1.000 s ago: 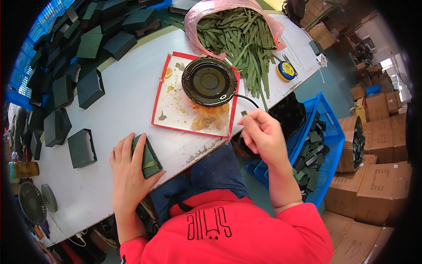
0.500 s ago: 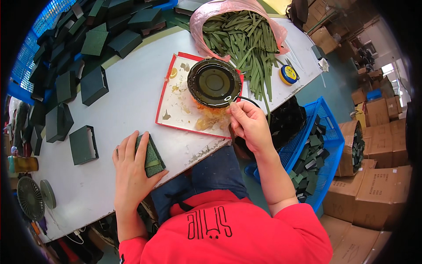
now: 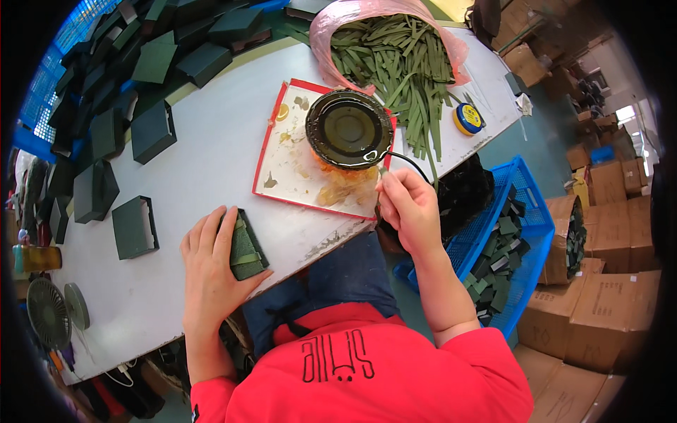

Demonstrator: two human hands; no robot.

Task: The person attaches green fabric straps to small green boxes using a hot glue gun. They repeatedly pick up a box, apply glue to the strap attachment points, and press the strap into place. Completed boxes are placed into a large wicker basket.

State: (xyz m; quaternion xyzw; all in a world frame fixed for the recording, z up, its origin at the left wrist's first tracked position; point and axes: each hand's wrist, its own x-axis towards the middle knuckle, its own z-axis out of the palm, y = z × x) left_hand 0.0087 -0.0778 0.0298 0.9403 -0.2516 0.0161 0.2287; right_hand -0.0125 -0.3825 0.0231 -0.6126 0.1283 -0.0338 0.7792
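A white table (image 3: 204, 134) fills the workroom, with cardboard boxes (image 3: 599, 310) stacked off to the right and a blue basket (image 3: 541, 233) of green pieces beside it. On the table, a pink bag (image 3: 323, 39) spills green strips (image 3: 395, 60) behind a red-edged tray (image 3: 278, 151) bearing a round black pot (image 3: 349, 130). The left hand (image 3: 211, 264) clasps a small green box (image 3: 247, 248) flat near the table's front edge, while the right hand (image 3: 411, 204) pinches a short strip (image 3: 383, 171) between thumb and forefinger just beside the pot's rim.
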